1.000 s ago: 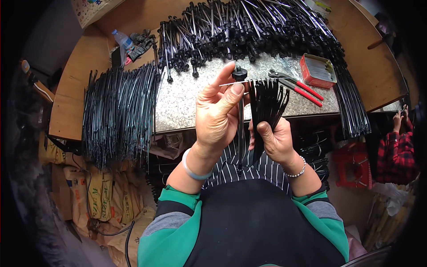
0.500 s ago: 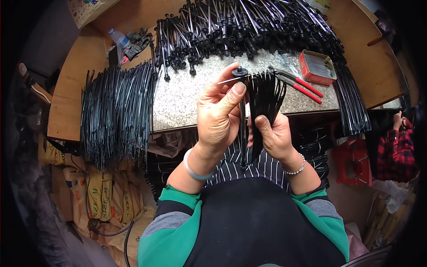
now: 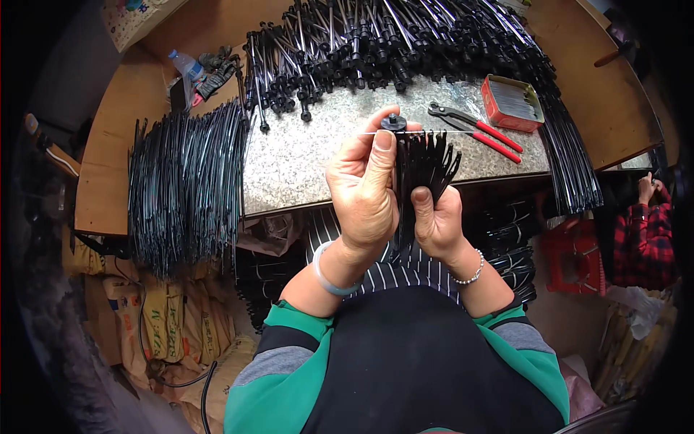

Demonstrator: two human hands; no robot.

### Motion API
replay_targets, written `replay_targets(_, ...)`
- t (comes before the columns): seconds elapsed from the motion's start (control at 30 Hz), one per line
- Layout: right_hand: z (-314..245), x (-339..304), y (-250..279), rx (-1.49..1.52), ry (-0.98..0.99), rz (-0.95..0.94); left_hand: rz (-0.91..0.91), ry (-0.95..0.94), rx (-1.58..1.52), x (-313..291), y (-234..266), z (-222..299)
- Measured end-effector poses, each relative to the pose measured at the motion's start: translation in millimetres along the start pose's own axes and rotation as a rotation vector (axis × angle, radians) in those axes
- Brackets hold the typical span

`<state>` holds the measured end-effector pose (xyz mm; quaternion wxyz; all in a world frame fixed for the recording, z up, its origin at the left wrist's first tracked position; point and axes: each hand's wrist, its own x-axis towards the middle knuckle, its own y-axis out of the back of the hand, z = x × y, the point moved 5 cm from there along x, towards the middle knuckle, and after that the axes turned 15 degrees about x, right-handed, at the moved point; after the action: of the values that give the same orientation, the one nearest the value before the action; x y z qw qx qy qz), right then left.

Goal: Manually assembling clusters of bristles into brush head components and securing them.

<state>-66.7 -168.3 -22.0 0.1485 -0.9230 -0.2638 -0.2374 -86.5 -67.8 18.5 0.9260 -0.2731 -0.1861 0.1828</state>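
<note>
My left hand [image 3: 365, 184] is closed around a black rod with a round black cap [image 3: 393, 121] on top. Its thumb and fingers also pinch a thin straight wire [image 3: 370, 133], which lies level just under the cap and reaches right over the tops of some black strips. My right hand [image 3: 441, 228] grips that bunch of thin black strips [image 3: 428, 165] from the side, thumb in front. Their upper ends fan out to the right, several of them looped. Lower parts of the rod and strips are hidden by my hands.
Pliers with red handles [image 3: 497, 145] lie beside a red box [image 3: 512, 121] of thin pieces. Many black-capped rods [image 3: 361, 50] are heaped at the back. Long black strips [image 3: 184, 188] overhang the table's left edge, others [image 3: 571, 166] its right. A person's checked sleeve [image 3: 643, 242] shows far right.
The wire has turned from slanting to level and extends farther right across the strip tops. My left hand has tilted with the rod. The strips fan wider, and the pliers' jaws now show.
</note>
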Motion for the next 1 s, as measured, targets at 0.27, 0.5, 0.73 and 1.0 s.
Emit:
replay_targets(0.27,3.8,3.5,-0.7,0.057,-0.079,-0.006,-0.089,0.005,0.043,0.0,-1.1,-5.4)
replay_targets(0.5,9.9,1.3,2.8,0.106,-0.154,-0.043,-0.343,0.234,0.004,15.8,2.6,-11.0)
replay_targets(0.73,2.1,3.1,6.4,-0.311,-0.034,0.075,0.035,-0.277,0.521,7.4,2.3,-6.0)
replay_targets(1.0,-3.2,6.2,8.6,-0.192,0.052,0.053,0.091,-0.140,0.420,5.2,9.4,-11.8)
